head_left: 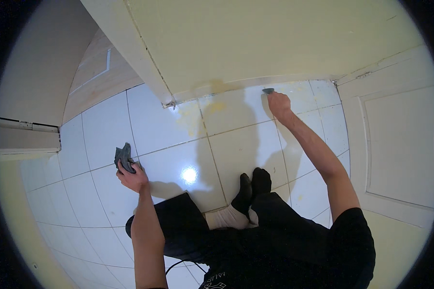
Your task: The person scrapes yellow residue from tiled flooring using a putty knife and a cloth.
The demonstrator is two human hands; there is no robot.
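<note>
My left hand point(132, 177) is closed round a bunched dark grey cloth point(125, 155), held over the white floor tiles point(110, 192) to the left of my knee. Stretched out toward the foot of the wall, my right hand point(279, 104) grips a small dark grey-green flat piece point(268, 90). Its exact kind is too small to tell. It is at the tiles close to the baseboard point(255, 81). Yellowish stains point(219, 105) mark the tiles to the left of that hand, near the wall corner.
A pale yellow wall point(255, 38) rises ahead, its corner jutting out at the left. Beyond that corner lies a beige floor point(101, 72). A white panelled door point(400, 139) stands at the right. My feet in dark socks point(261, 182) rest on the tiles between my hands.
</note>
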